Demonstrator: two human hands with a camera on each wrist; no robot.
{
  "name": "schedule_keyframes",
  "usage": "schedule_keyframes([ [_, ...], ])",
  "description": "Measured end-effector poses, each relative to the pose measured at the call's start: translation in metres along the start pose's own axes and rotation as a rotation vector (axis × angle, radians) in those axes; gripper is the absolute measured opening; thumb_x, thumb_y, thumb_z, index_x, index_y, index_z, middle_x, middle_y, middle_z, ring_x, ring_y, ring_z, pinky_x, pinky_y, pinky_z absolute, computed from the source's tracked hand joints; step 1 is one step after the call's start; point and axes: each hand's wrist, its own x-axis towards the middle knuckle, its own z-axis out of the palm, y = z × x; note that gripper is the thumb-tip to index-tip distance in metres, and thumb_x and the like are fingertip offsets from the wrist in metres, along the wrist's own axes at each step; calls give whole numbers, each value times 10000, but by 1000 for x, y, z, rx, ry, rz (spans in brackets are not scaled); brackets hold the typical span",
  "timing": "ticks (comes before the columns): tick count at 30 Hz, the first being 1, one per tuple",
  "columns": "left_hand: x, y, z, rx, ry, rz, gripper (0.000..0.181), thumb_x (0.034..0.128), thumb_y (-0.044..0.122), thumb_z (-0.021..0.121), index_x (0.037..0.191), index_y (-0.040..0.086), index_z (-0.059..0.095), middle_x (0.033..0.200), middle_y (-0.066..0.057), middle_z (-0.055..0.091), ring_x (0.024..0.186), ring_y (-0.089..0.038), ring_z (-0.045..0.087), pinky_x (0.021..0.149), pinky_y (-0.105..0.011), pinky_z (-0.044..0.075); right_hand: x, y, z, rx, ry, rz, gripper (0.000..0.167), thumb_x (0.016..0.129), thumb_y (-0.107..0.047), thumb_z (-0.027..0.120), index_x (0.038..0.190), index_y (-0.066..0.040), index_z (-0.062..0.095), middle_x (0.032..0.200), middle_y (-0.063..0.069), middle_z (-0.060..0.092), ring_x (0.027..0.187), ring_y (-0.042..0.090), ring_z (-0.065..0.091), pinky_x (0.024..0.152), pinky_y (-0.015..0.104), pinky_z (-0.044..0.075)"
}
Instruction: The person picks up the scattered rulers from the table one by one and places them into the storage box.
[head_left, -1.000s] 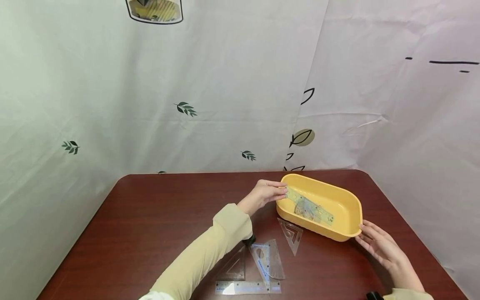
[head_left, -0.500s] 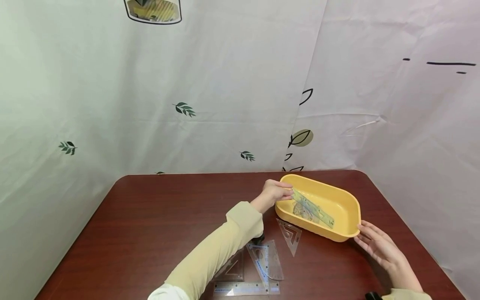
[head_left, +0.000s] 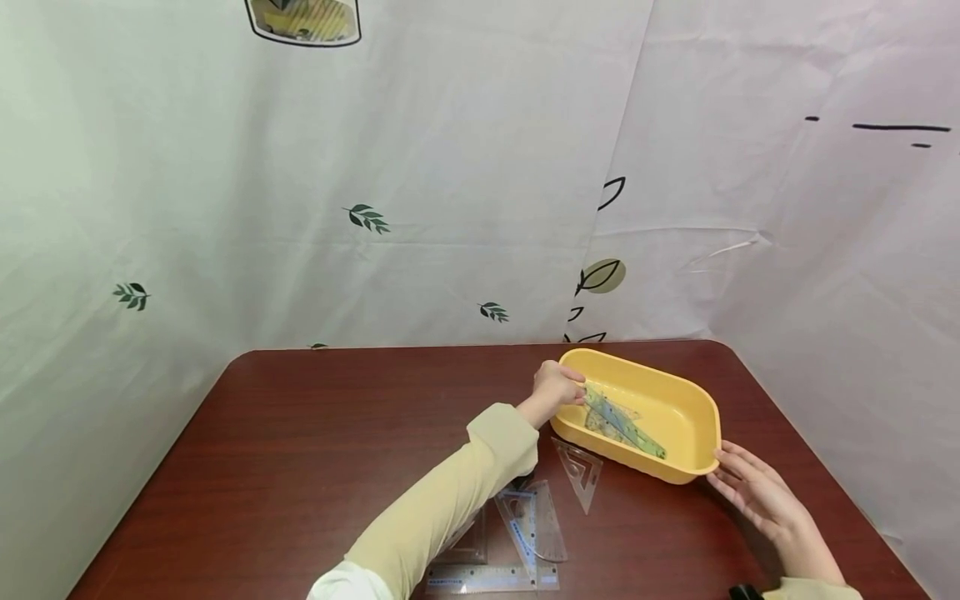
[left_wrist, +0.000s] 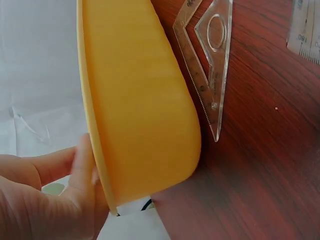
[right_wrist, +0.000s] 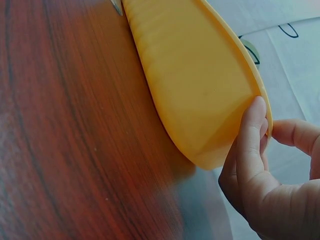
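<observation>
A yellow plastic basin [head_left: 675, 392] lies slanted at the table's far right. Over its left end reaches my left hand [head_left: 557, 387], pinching one end of a clear ruler [head_left: 626, 427] that slopes down into the basin. Under the ruler are other clear pieces, their shapes hard to make out. My right hand [head_left: 765, 500] holds the basin's right end; in the right wrist view its fingers [right_wrist: 252, 125] lie along the outside, with the thumb at the rim. The left wrist view shows the left hand [left_wrist: 55, 200] behind the rim, its fingertips and the ruler hidden by the basin wall.
Just in front of the basin lies a small clear set square [head_left: 579, 473]. Nearer the front edge, a clear protractor [head_left: 551, 525], another set square [head_left: 517, 521] and a flat ruler [head_left: 480, 578] overlap, partly behind the left sleeve. A white printed curtain [head_left: 450, 167] hangs behind the table.
The left hand has shifted right and slightly down, bringing the ruler lower into the basin, where it now shows narrower. The right hand has stayed at the rim.
</observation>
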Motion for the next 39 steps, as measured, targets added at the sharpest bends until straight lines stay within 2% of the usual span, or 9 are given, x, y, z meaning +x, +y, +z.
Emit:
schedule_keyframes([
  [3,2,1,3,82,-22,-5,87,788,-75,690,716,-30,711,740,-72,671,572,-155,646,607,-285,579,0,0,0,1,10,5,268,1011,-98,450,970,-263,657,960,-86,659,878,42,637,779,182,549],
  [5,2,3,5,105,-50,-21,323,819,-70,631,527,11,519,532,-12,471,434,-97,410,489,-220,449,0,0,0,3,10,4,267,1011,-98,450,970,-263,656,960,-86,658,879,42,637,781,183,549],
  [8,2,3,8,104,-99,-39,504,850,-80,537,551,147,202,519,29,133,494,-111,96,494,-251,264,1,0,1,4,4,1,265,1011,-99,449,975,-262,656,962,-84,657,880,42,636,783,183,548],
  [10,0,3,9,67,-123,-53,495,866,-87,498,596,164,170,545,41,97,505,-108,60,508,-265,223,1,0,1,3,0,0,263,1011,-99,450,977,-263,653,964,-83,654,881,42,635,785,183,548],
  [15,-3,2,8,31,-188,-51,63,905,-46,492,888,14,503,717,-32,442,514,-119,160,538,-283,222,1,0,2,-4,5,2,257,1010,-103,452,975,-265,647,962,-82,647,877,40,632,782,180,547],
  [19,-5,0,5,49,-218,-33,593,929,26,518,1466,-22,271,1359,-197,448,616,-168,283,604,-318,283,2,0,3,-11,7,-1,260,1009,-102,453,974,-266,651,961,-84,648,877,37,631,781,179,547],
  [26,-4,-1,4,127,-176,39,197,912,58,559,1075,-48,589,1027,-138,589,667,-157,345,622,-295,312,2,1,0,-15,15,5,269,1011,-100,448,976,-274,650,966,-87,648,882,38,631,783,181,548],
  [29,-8,-1,1,118,-154,85,378,903,60,578,1275,-8,590,1301,-146,589,765,-156,448,640,-274,362,2,1,-2,-12,4,-1,280,1015,-99,437,984,-274,653,970,-88,651,887,38,632,785,180,548],
  [39,-24,-9,-18,62,-178,242,255,879,79,660,1122,12,704,976,-82,741,841,-140,690,658,-204,529,2,3,-3,-28,28,17,283,1012,-115,450,950,-305,651,962,-95,644,882,29,629,787,178,546],
])
